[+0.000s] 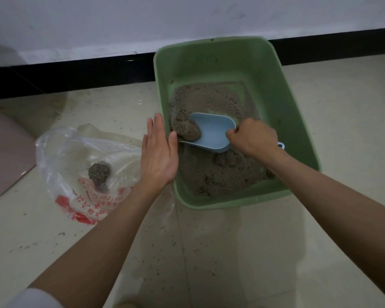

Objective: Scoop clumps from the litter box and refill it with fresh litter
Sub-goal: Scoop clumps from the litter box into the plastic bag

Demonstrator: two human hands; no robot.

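Note:
A green litter box (282,90) stands on the floor by the wall, part filled with brownish-grey litter (211,98). My right hand (253,138) grips the handle of a light blue scoop (213,132) inside the box. A brown clump (188,130) lies in the scoop's mouth at its left end. My left hand (159,152) lies flat with straight fingers against the box's left rim, its thumb inside the box beside the clump. Left of the box lies a clear plastic bag (76,150) with red print, with a grey clump (99,172) in it.
A pinkish-brown object (7,156) sits at the far left edge. A black baseboard (71,74) and white wall run behind the box. Loose litter grains are scattered on the pale floor tiles (220,252) in front of the box.

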